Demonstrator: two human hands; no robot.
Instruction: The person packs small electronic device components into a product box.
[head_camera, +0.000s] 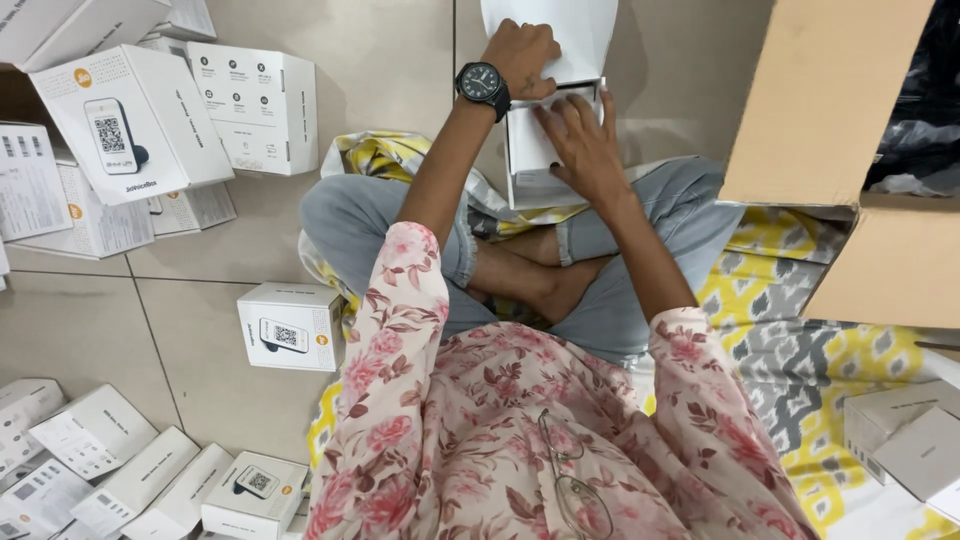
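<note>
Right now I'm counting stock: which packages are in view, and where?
Open white box: front centre, under left hand and right hand.
White boxes with device picture: stacked upper left.
Small white box: floor, left.
Brown carton: upper right.

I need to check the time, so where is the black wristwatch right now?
In the head view, the black wristwatch sits top centre on the left hand, beside the open white box that both hands touch.
</note>
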